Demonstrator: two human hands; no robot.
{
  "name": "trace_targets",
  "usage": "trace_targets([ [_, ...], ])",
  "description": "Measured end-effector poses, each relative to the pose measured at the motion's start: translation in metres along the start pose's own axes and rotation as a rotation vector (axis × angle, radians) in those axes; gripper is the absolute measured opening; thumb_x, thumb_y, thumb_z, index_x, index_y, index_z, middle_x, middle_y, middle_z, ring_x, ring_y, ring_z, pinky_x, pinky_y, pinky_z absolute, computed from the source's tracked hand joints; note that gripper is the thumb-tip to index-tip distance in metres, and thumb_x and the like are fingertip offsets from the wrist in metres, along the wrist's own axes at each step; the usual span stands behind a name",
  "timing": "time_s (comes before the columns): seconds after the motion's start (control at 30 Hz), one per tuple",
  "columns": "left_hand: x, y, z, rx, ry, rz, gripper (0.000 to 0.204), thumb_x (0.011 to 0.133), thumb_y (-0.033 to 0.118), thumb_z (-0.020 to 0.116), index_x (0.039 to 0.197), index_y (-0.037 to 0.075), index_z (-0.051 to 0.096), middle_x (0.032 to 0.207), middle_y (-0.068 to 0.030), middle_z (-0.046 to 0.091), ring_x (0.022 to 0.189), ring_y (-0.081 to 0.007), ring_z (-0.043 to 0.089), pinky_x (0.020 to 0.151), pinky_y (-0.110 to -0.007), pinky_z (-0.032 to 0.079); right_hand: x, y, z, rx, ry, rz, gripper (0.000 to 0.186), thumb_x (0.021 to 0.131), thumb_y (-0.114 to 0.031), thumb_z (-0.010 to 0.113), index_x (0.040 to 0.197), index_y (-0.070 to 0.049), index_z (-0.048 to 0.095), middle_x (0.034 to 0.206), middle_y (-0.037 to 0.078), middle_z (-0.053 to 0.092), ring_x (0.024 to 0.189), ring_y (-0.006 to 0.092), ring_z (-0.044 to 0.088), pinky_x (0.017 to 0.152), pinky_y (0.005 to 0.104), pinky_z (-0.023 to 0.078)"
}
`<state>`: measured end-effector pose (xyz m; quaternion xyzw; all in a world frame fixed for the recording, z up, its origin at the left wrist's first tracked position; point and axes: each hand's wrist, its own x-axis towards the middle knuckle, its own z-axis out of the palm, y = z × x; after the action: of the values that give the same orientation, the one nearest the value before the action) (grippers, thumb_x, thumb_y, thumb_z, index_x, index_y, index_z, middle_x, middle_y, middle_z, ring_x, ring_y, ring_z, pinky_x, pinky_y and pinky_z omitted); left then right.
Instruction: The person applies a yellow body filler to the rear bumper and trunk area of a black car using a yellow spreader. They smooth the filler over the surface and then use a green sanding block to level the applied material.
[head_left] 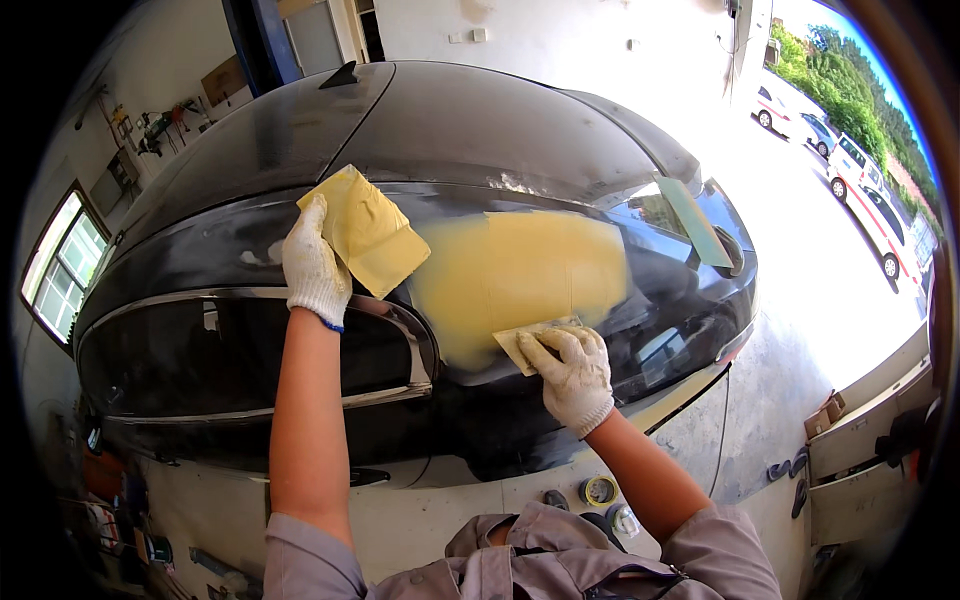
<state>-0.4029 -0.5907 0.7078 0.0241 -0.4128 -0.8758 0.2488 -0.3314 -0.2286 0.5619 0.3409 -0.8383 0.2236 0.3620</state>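
Note:
A wide patch of yellow body filler (pixel 530 265) covers the rear quarter of a black car (pixel 480 125). My right hand (pixel 578 375), in a white knit glove with yellowish smears, pinches a flat filler spreader (pixel 520 345). The spreader's edge lies at the lower rim of the patch. Up and to the left, my left hand (pixel 317 262), also gloved, grips a yellow-coated mixing board (pixel 365 232) and holds it over the car body, above the side window (pixel 240 350). The board's top face shows filler all over; the left fingers beneath it are hidden.
A pale green strip (pixel 693 222) is fixed near the rear light. An open round tin (pixel 598 490) stands on the floor by my feet, beside another container (pixel 622 520). Sandals (pixel 788 466) and a cabinet (pixel 870 490) are at right. Tools (pixel 165 125) hang on the left wall.

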Motion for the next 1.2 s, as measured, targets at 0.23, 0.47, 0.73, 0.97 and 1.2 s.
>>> trace_targets([
  [0.23, 0.004, -0.006, 0.002, -0.028, 0.015, 0.023, 0.034, 0.114, 0.024, 0.061, 0.135, -0.002, 0.065, 0.126, -0.0130, 0.074, 0.111, -0.0265, 0.076, 0.097, -0.042, 0.063, 0.133, -0.001, 0.010, -0.038, 0.040, 0.053, 0.058, 0.085, -0.003, 0.069, 0.140, -0.020, 0.073, 0.129, 0.005, 0.069, 0.122, 0.0352, 0.063, 0.109, 0.0510, 0.049],
  [0.47, -0.002, -0.006, 0.003, -0.011, 0.044, 0.045, 0.035, 0.113, 0.024, 0.063, 0.134, -0.005, 0.066, 0.124, -0.0138, 0.073, 0.110, -0.0270, 0.075, 0.097, -0.043, 0.062, 0.113, -0.014, 0.026, -0.018, 0.000, 0.085, 0.055, 0.088, -0.006, 0.069, 0.140, -0.024, 0.075, 0.129, 0.005, 0.070, 0.122, 0.0364, 0.063, 0.110, 0.0521, 0.047],
  [0.73, -0.004, -0.004, 0.008, -0.023, 0.012, 0.025, 0.037, 0.113, 0.025, 0.064, 0.134, -0.005, 0.066, 0.124, -0.0140, 0.073, 0.109, -0.0275, 0.075, 0.097, -0.043, 0.061, 0.145, 0.000, 0.023, 0.012, -0.021, 0.129, 0.053, 0.087, -0.006, 0.070, 0.137, -0.023, 0.076, 0.126, 0.007, 0.069, 0.121, 0.0367, 0.062, 0.107, 0.0527, 0.047],
  [0.97, -0.004, -0.005, 0.008, -0.021, 0.025, -0.009, 0.039, 0.112, 0.028, 0.065, 0.135, -0.004, 0.066, 0.125, -0.0138, 0.073, 0.109, -0.0273, 0.075, 0.096, -0.044, 0.062, 0.047, -0.018, 0.041, -0.007, 0.009, 0.072, 0.058, 0.082, -0.004, 0.072, 0.137, -0.025, 0.077, 0.123, 0.004, 0.066, 0.121, 0.0348, 0.061, 0.108, 0.0541, 0.047],
  [1.2, -0.018, -0.006, 0.007, -0.013, 0.003, -0.016, 0.037, 0.113, 0.027, 0.064, 0.134, -0.002, 0.066, 0.126, -0.0124, 0.073, 0.110, -0.0265, 0.075, 0.096, -0.043, 0.062, -0.014, -0.022, 0.034, -0.020, -0.063, -0.039, 0.056, 0.080, -0.003, 0.073, 0.133, -0.024, 0.078, 0.126, 0.003, 0.066, 0.123, 0.0324, 0.062, 0.112, 0.0553, 0.047],
])
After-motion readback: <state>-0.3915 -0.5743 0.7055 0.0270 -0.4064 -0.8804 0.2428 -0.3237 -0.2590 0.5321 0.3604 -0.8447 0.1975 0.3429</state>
